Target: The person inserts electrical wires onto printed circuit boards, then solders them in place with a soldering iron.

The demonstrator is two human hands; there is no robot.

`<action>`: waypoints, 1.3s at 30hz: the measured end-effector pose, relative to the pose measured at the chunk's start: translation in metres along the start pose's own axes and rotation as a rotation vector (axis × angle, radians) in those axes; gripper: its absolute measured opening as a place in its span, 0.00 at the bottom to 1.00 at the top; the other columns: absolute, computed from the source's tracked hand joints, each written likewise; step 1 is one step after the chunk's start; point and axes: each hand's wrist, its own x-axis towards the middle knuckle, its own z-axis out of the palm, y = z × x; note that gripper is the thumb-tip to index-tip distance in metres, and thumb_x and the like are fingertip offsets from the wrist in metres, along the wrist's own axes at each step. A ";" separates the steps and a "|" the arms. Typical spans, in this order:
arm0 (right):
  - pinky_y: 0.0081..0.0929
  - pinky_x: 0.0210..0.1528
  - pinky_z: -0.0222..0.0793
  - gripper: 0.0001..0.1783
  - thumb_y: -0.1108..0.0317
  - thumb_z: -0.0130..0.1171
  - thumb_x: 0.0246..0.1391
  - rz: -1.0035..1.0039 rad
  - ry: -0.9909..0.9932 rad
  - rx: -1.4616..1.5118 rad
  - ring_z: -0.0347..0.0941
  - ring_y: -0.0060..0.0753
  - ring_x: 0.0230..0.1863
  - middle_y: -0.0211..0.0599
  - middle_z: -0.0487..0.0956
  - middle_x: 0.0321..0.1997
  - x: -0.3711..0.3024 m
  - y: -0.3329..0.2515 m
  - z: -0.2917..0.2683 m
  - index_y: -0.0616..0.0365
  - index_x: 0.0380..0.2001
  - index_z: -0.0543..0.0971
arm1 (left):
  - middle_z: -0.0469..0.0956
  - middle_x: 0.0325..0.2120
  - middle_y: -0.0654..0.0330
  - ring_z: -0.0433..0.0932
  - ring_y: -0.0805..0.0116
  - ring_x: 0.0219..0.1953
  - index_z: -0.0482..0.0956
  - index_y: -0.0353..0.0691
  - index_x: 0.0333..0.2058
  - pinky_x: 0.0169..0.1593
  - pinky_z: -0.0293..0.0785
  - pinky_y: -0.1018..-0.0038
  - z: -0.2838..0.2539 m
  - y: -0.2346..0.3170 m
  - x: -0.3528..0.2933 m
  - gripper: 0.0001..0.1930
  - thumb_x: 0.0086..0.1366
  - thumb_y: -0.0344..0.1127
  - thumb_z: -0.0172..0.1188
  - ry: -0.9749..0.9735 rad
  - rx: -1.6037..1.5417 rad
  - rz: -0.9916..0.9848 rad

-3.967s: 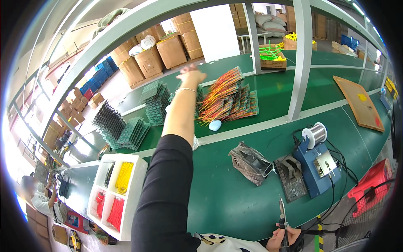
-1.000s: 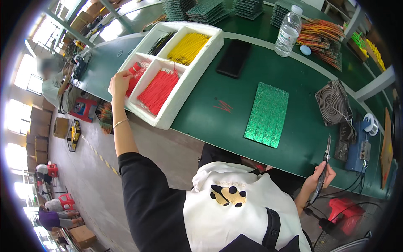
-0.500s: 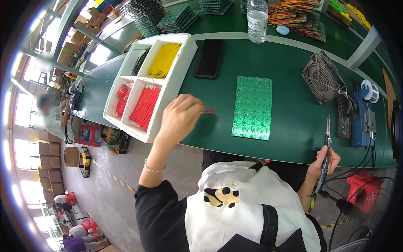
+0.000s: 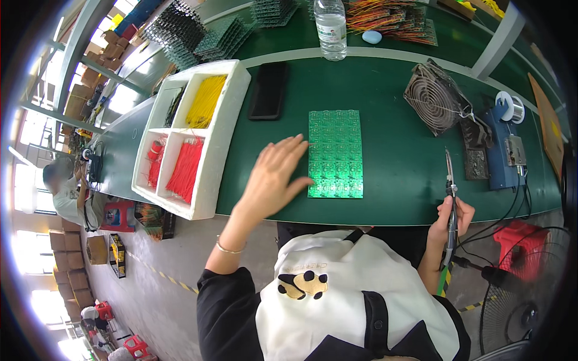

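Observation:
My left hand (image 4: 274, 177) is stretched flat over the table, its fingertips and thumb at the left edge of a green circuit board panel (image 4: 335, 155). No wires show in or under that hand. Off to the right, my right hand (image 4: 454, 216) grips a soldering iron (image 4: 450, 186) with its thin metal tip pointing up and away from me. The white foam box (image 4: 226, 126) stands left of my left hand, its compartments holding red wires (image 4: 185, 171), yellow wires (image 4: 206, 102) and dark wires.
A black phone (image 4: 268, 91) lies beside the box. Behind the board stand a water bottle (image 4: 331, 33) and stacked boards with wires (image 4: 391, 21). At right are a fan-shaped grille unit (image 4: 430, 99), a blue soldering station (image 4: 503, 150) and a solder spool (image 4: 510, 108).
My left hand, which held a few red wires near the box, has moved right to the board and opened out. The wires no longer show. My right hand still holds the iron. The view has shifted.

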 end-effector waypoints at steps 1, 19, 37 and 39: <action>0.14 0.26 0.62 0.09 0.73 0.56 0.53 0.030 -0.029 0.019 0.67 0.18 0.22 0.35 0.72 0.21 0.000 0.000 -0.001 0.64 0.33 0.67 | 0.57 0.60 0.49 0.57 0.52 0.61 0.59 0.35 0.57 0.60 0.54 0.52 0.006 0.012 0.003 0.39 0.51 0.46 0.64 -0.067 0.000 -0.024; 0.12 0.21 0.63 0.13 0.76 0.58 0.50 0.095 -0.080 0.341 0.68 0.18 0.19 0.39 0.75 0.23 0.007 -0.015 0.025 0.61 0.37 0.66 | 0.54 0.60 0.44 0.53 0.49 0.63 0.58 0.34 0.58 0.58 0.52 0.44 0.049 0.069 0.004 0.41 0.49 0.47 0.65 0.057 -0.237 0.055; 0.12 0.20 0.63 0.12 0.75 0.60 0.50 0.244 -0.369 0.424 0.69 0.16 0.20 0.35 0.75 0.22 0.004 -0.034 0.074 0.63 0.35 0.68 | 0.73 0.30 0.57 0.71 0.57 0.34 0.75 0.35 0.30 0.40 0.68 0.66 -0.014 -0.056 -0.020 0.07 0.50 0.26 0.61 0.004 -0.044 -0.153; 0.11 0.20 0.63 0.10 0.76 0.58 0.50 0.248 -0.307 0.420 0.68 0.16 0.18 0.35 0.75 0.21 0.006 -0.033 0.071 0.63 0.34 0.68 | 0.71 0.27 0.58 0.69 0.59 0.31 0.72 0.35 0.26 0.37 0.67 0.67 -0.016 -0.057 -0.020 0.04 0.52 0.26 0.58 -0.033 0.064 -0.102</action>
